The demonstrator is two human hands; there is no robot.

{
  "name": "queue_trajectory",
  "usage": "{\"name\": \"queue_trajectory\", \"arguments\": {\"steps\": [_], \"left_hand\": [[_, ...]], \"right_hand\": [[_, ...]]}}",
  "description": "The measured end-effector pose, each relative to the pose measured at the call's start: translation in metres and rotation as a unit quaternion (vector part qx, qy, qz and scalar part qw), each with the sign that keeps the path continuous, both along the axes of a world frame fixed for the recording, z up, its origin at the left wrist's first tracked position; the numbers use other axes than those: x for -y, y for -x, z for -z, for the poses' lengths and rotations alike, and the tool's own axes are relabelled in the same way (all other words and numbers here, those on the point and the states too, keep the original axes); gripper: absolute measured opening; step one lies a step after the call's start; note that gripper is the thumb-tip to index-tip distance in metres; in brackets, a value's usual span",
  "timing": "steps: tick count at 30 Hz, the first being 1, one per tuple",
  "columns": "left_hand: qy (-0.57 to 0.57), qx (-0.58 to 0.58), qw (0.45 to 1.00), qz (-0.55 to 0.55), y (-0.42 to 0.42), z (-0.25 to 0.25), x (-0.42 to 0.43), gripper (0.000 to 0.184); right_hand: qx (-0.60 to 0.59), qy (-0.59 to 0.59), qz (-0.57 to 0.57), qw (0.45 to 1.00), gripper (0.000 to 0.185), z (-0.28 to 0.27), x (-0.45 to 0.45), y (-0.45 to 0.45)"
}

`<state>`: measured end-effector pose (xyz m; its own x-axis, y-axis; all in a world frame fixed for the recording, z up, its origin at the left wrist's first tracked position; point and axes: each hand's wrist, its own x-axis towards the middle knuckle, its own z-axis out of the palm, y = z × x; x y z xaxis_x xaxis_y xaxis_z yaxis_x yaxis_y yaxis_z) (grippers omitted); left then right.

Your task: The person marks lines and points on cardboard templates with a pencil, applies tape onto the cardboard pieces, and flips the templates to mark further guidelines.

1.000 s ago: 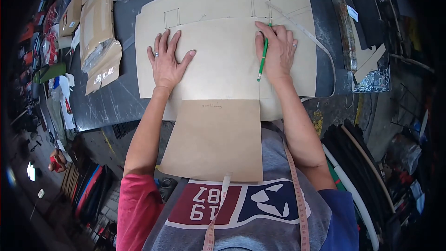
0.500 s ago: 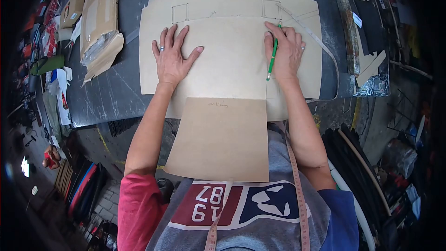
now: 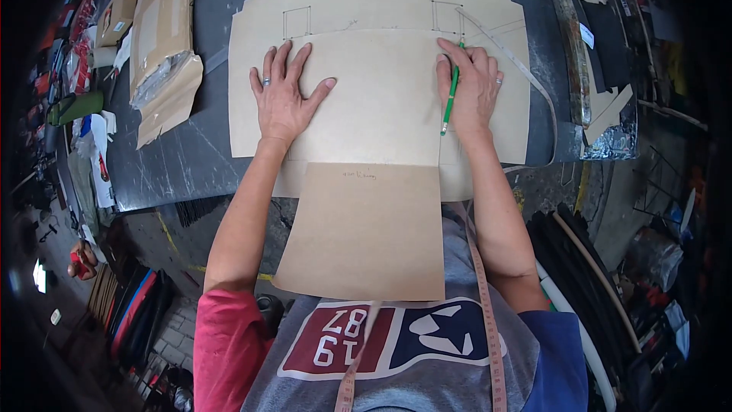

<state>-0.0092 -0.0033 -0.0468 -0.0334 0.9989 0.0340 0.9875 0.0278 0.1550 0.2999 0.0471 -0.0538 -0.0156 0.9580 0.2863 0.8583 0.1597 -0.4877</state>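
Note:
My left hand (image 3: 286,95) lies spread on a sheet of brown pattern paper (image 3: 366,99), pressing it flat. In my right hand (image 3: 471,88) is a green pencil (image 3: 451,99), its eraser end towards me and its tip hidden under the fingers. That hand rests on the paper's right part, index finger stretched towards a small drawn rectangle (image 3: 447,17). A matching rectangle (image 3: 297,23) is drawn above my left hand. Faint pencil lines join the two areas. A paper flap (image 3: 366,233) with handwriting hangs over the table edge against my shirt.
A measuring tape (image 3: 537,84) curves over the paper's right side. Another tape (image 3: 488,320) hangs down my chest. On the dark table (image 3: 183,172) lie a cardboard-wrapped package (image 3: 164,30) at left and dark material strips (image 3: 598,38) at right. Rolls (image 3: 587,290) stand below right.
The view has shifted very slightly. Both hands, the pencil and the paper keep the same places relative to each other.

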Motion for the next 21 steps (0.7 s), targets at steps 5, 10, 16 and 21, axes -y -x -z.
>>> {"name": "queue_trajectory", "arguments": {"steps": [5,10,16,21], "left_hand": [[0.004,0.001,1.000,-0.001,-0.0009,-0.0003,-0.0011,0.080],[0.003,0.004,1.000,-0.001,-0.0008,-0.0009,-0.0009,0.079],[0.003,0.010,1.000,-0.001,-0.0007,-0.0010,-0.0014,0.079],[0.004,0.009,1.000,-0.001,-0.0004,-0.0016,-0.0007,0.079]], "right_hand": [[0.007,0.002,0.000,1.000,0.031,-0.0010,-0.0002,-0.0009],[0.011,0.005,0.001,1.000,0.031,-0.0019,0.0004,-0.0004],[0.007,0.002,0.005,1.000,0.030,-0.0023,-0.0007,0.0005],[0.006,-0.002,0.002,1.000,0.030,-0.0011,-0.0001,-0.0004]]}}
